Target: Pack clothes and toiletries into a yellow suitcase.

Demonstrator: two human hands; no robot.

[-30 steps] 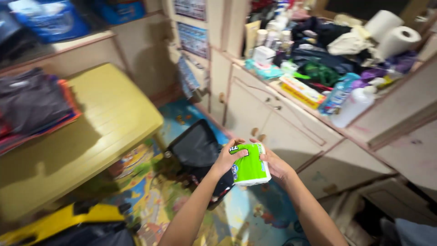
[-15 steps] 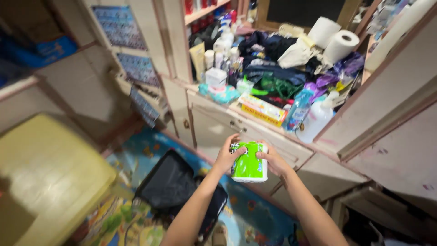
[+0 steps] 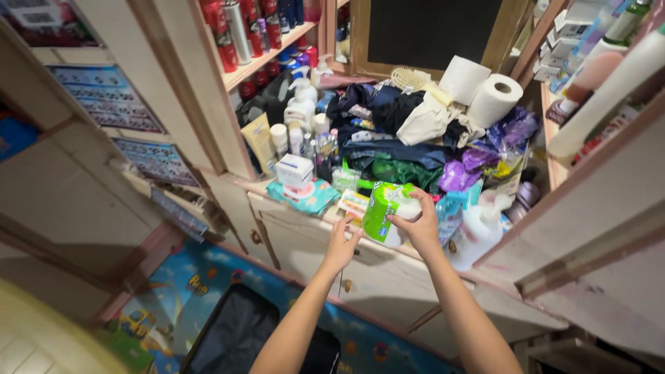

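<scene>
The right hand [image 3: 418,225] is covering the right end of the green pack [image 3: 383,208]; its fingers [image 3: 409,202] are wrapping over the top, so the grip underneath is not showing. Both forearms are running off the bottom edge. The black case [image 3: 239,332], lower centre, is being cut by the same edge. The white bottle [image 3: 603,90], upper right, is blurring badly. The clothes heap [image 3: 402,149] is hiding the worktop [image 3: 443,266] behind it.

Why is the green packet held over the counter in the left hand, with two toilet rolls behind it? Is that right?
Not quite. The head view shows the green packet gripped by the right hand. The left hand is just below it, open and not holding it. The rest fits: the packet is over the cluttered counter, with two toilet rolls behind.
</scene>
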